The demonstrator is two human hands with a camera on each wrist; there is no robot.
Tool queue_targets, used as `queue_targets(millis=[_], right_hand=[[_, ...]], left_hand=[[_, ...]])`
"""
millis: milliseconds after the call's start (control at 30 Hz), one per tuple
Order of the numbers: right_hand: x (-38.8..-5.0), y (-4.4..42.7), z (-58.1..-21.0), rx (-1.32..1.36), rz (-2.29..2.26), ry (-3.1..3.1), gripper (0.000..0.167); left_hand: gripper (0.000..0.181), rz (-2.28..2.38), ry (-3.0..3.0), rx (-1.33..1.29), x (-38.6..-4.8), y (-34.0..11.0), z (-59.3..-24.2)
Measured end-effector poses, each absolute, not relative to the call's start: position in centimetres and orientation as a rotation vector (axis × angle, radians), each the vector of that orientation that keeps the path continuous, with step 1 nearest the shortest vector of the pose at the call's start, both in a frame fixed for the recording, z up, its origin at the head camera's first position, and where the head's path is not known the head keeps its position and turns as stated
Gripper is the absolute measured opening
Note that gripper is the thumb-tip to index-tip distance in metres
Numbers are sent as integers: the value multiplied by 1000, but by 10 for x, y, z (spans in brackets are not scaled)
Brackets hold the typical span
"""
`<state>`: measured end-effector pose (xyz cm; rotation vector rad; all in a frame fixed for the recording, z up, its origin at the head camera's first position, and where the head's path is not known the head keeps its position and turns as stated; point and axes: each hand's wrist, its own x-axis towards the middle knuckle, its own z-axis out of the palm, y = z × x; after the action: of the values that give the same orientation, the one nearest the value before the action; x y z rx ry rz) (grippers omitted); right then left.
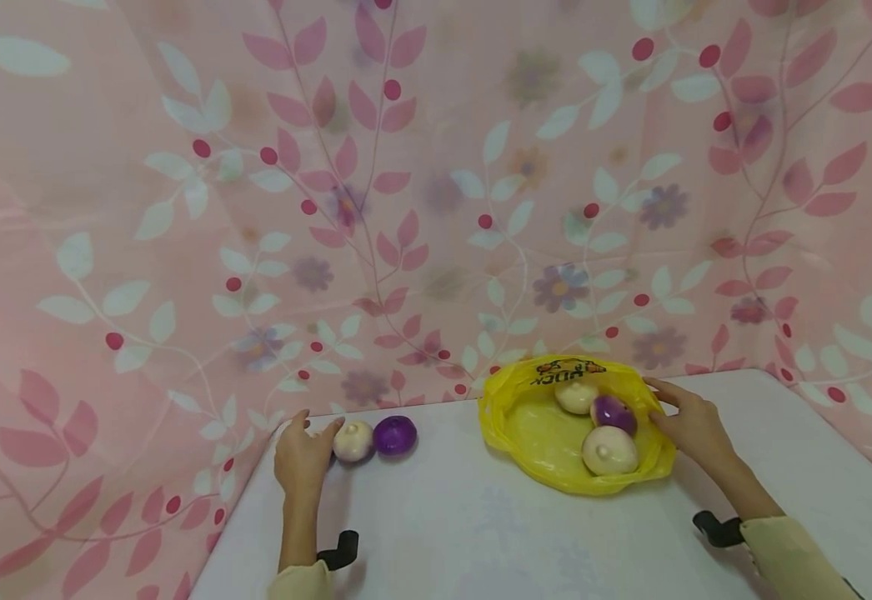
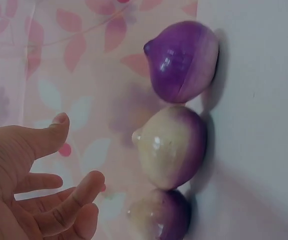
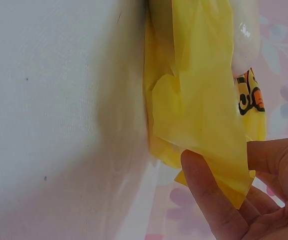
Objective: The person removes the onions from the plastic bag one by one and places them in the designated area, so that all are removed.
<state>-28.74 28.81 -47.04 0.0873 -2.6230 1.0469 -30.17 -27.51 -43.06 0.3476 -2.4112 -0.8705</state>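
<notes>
My left hand [image 1: 304,457] is held with fingers apart and nothing between them, beside a row of glossy onion-like vegetables. In the left wrist view these are a purple one [image 2: 181,62], a cream one with a purple base [image 2: 169,147] and another cream-and-purple one [image 2: 160,215]. In the head view my hand mostly hides the leftmost. My right hand [image 1: 694,425] pinches the right rim of a yellow plastic bag [image 1: 533,467], its edge between thumb and fingers [image 3: 204,192]. Inside the open bag lie two cream onions [image 1: 609,451] and a purple one [image 1: 614,415].
Everything rests on a white-covered table [image 1: 436,517]. A pink floral cloth [image 1: 436,208] hangs behind the table's far edge, close to the onions and the bag. Black wrist mounts [image 1: 717,529] stick out from both forearms.
</notes>
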Motion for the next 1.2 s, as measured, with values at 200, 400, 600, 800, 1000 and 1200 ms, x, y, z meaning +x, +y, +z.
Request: queue_targets(millis=[200, 400, 600, 800, 1000, 1200], right_hand=[[-287, 287, -469, 96, 1029, -2624, 56], [-286, 288, -470, 88, 1038, -2628, 56], [-285, 287, -469, 72, 1060, -2641, 57], [-285, 287, -468, 72, 1059, -2633, 57], [-286, 287, -470, 58, 1068, -2649, 57], [-288, 288, -470, 51, 1065, -2653, 58]], left_hand=[[71, -844, -2396, 259, -305, -257, -438], [75, -909, -2470, 192, -310, -241, -442], [77, -850, -2523, 94, -315, -225, -444], [76, -806, -2558, 13, -317, -208, -444], [76, -858, -2599, -89, -317, -187, -447], [79, -865, -2606, -243, -319, -167, -449]])
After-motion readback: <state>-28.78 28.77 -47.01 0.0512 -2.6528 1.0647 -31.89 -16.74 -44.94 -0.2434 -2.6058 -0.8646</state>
